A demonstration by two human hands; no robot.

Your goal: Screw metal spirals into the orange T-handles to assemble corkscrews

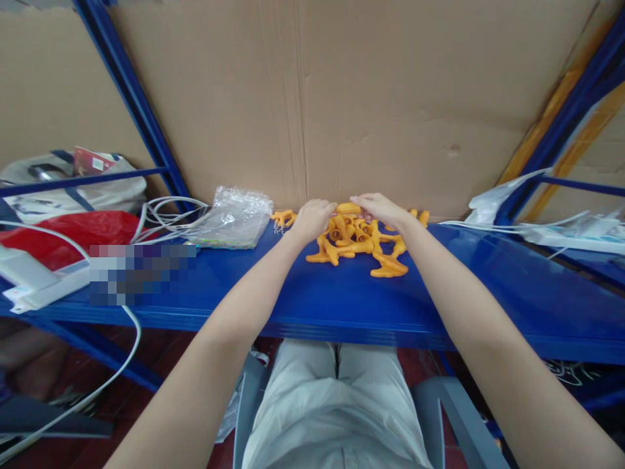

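Soft, fairly even light, source out of view. Cardboard (390,98) behind left grip (317,218) and right grip (378,208) mid-bright, shadows faint. Dull sheen on counter (488,280) right of right grip; glints on clear plastic (239,215) left of left grip. Floor (129,413) below dim. Slight haze, fine detail soft. Posts (131,98) splay outward (wide-angle stretch).

Both arms reach forward, elbows slightly bent, left hand (315,218) and right hand (378,208) close together, fingers curled.
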